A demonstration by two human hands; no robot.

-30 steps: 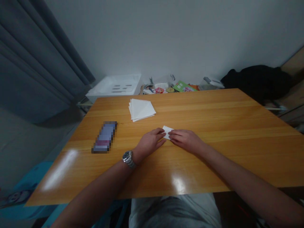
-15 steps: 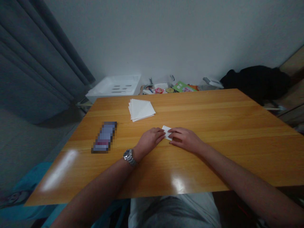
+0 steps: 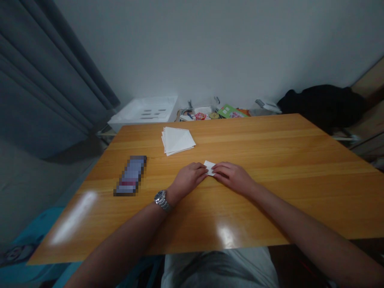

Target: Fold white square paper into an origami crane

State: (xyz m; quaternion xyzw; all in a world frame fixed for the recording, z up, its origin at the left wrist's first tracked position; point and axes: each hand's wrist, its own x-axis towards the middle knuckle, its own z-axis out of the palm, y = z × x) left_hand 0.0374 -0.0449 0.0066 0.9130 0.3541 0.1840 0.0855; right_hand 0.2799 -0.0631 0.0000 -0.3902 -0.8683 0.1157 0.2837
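Note:
A small white piece of folded paper (image 3: 209, 167) lies on the wooden table, between my two hands. My left hand (image 3: 189, 177) has its fingers pressed together on the paper's left side, and a metal watch (image 3: 162, 199) sits on that wrist. From the other side, my right hand (image 3: 233, 176) pinches the paper's right edge with thumb and fingertips. Much of the paper is covered by my fingers, so its folds cannot be made out.
A stack of white paper sheets (image 3: 178, 141) lies beyond my hands on the table (image 3: 285, 160). To the left is a blurred-out phone-like device (image 3: 131, 176). Behind the table's far edge stand a white foam tray (image 3: 144, 110), a green booklet (image 3: 230, 111) and a black cloth-like heap (image 3: 324, 105).
My right thumb and fingers have closed together on the paper's right side, where they were spread before. Less of the paper's lower part shows. My left hand stays on its side.

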